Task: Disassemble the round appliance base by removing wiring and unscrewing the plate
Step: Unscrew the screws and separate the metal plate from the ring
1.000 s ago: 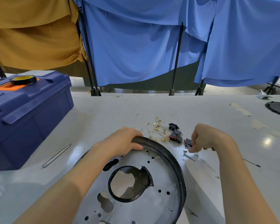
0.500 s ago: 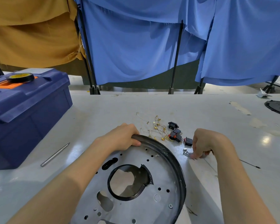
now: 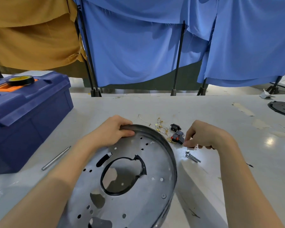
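Base (image 3: 127, 178): round grey metal plate, black rim, many holes, big black-edged hole mid-plate; lay on table (image 3: 204, 111) before me.
Facing: open side up; round, so no long axis.
Left hand (image 3: 112, 130): my fingers curled round far rim.
Right hand (image 3: 204, 137): curled beside switch (image 3: 177, 137), over bolts (image 3: 192, 157); contents I couldn't tell.

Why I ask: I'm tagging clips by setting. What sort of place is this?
Probably a workshop or teardown bench: a blue toolbox on a large worktable, loose wires and bolts beside a stripped metal base, and blue cloth screens hung on stands behind.
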`<action>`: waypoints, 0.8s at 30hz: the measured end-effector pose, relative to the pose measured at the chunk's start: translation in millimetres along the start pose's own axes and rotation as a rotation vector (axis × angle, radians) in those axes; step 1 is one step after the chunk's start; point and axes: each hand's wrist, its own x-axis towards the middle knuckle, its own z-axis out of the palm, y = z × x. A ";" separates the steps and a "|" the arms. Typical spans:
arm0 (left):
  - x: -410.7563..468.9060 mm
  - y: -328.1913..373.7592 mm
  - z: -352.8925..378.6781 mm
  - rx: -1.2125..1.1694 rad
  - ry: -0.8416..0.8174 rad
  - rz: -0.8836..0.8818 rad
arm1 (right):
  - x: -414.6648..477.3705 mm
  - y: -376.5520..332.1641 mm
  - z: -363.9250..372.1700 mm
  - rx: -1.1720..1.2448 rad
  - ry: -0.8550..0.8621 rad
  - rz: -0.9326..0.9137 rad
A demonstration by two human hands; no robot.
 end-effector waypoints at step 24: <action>-25.9 -22.5 -21.4 -0.682 0.284 -0.155 | 25.2 -43.0 57.2 0.247 -0.126 -0.238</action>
